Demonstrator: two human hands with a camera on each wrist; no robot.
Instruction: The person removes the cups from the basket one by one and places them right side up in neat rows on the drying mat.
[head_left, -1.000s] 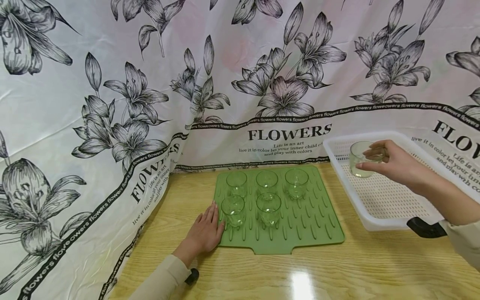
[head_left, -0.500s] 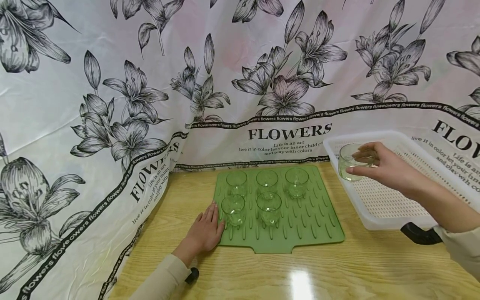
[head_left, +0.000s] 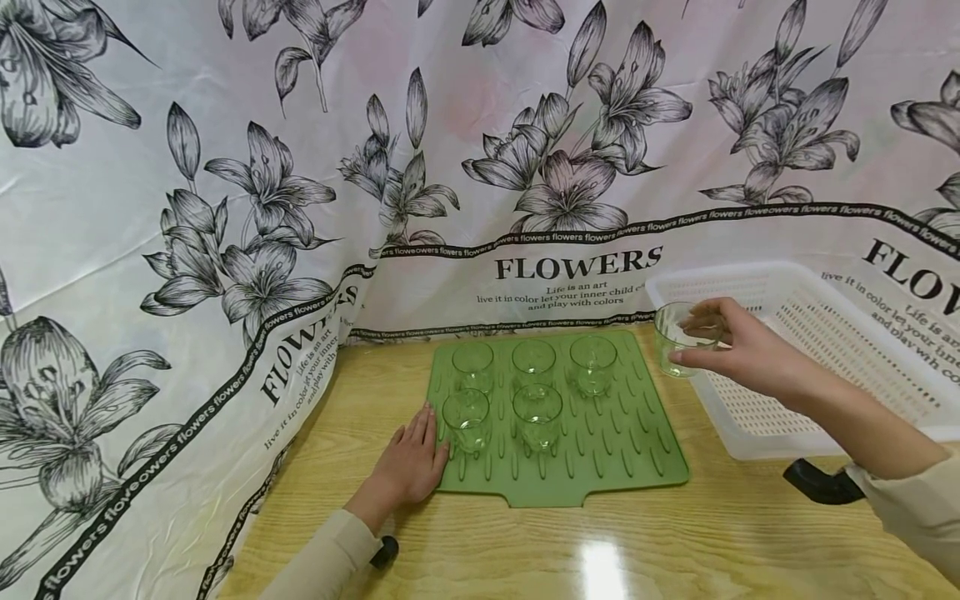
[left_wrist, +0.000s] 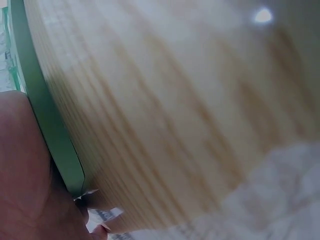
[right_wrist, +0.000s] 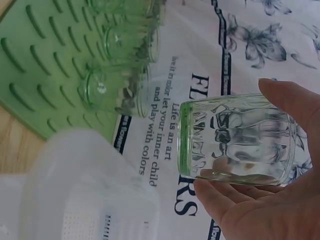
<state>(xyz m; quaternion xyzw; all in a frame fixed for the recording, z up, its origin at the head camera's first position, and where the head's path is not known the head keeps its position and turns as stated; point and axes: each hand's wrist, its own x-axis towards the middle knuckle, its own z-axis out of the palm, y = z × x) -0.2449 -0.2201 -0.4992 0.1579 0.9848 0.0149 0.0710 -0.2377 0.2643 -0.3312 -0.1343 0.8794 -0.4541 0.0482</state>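
My right hand (head_left: 738, 346) holds a clear drinking glass (head_left: 667, 346) upright between thumb and fingers, just above the near-left rim of the white basket. In the right wrist view the same glass (right_wrist: 235, 140) shows ribbed sides and a thick base, gripped by thumb and fingers on opposite sides. My left hand (head_left: 411, 467) rests with extended fingers along the left edge of the green drying mat (head_left: 622, 458). Several similar glasses stand on the mat, three in the back row, among them the back right glass (head_left: 592, 367), and two in front, including a front left glass (head_left: 467, 421).
The white perforated basket (head_left: 720, 417) stands on the wooden table (head_left: 465, 550) to the right of the mat. A floral-printed cloth (head_left: 420, 292) hangs behind and along the left side, close to the mat's back edge.
My right hand has carried the glass leftward and slightly toward me, from over the basket to its left rim beside the mat. The left hand has stayed in place.
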